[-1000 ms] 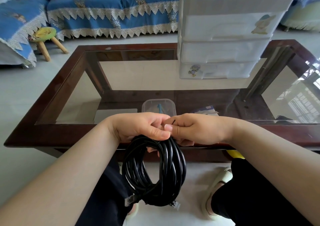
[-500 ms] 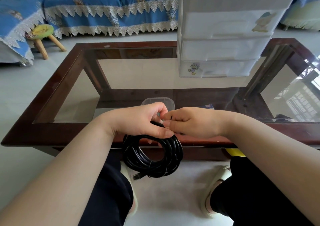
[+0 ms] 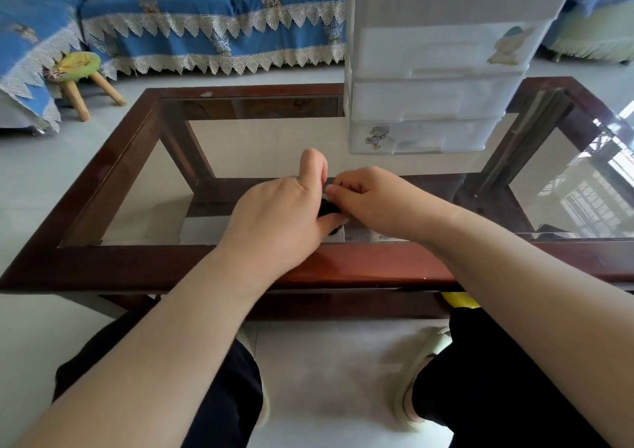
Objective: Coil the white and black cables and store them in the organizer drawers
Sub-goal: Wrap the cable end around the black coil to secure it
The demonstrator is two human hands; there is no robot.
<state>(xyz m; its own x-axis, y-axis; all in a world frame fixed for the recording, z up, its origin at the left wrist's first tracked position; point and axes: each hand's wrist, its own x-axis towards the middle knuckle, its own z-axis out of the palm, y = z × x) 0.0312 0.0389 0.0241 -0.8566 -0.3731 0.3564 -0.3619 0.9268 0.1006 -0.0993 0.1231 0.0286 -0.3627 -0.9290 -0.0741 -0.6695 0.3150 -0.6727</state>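
My left hand [image 3: 284,214] covers the coiled black cable [image 3: 327,206] over the near part of the glass table; only a small dark patch of the coil shows between my hands. The thumb of that hand points up. My right hand [image 3: 374,200] meets it from the right, fingertips pinched on a thin black tie at the coil. The white plastic organizer [image 3: 435,60] with three shut drawers stands on the table at the back right. No white cable shows.
The glass-topped table has a dark wooden frame [image 3: 377,262]. A clear plastic box lies on the shelf under the glass, mostly hidden by my hands. A blue sofa [image 3: 212,18] and a small stool [image 3: 80,70] stand behind. My knees sit below the table edge.
Both hands rose from below the table edge and moved forward over the glass. The hanging black coil, plainly seen before, is now almost wholly hidden under my left hand.
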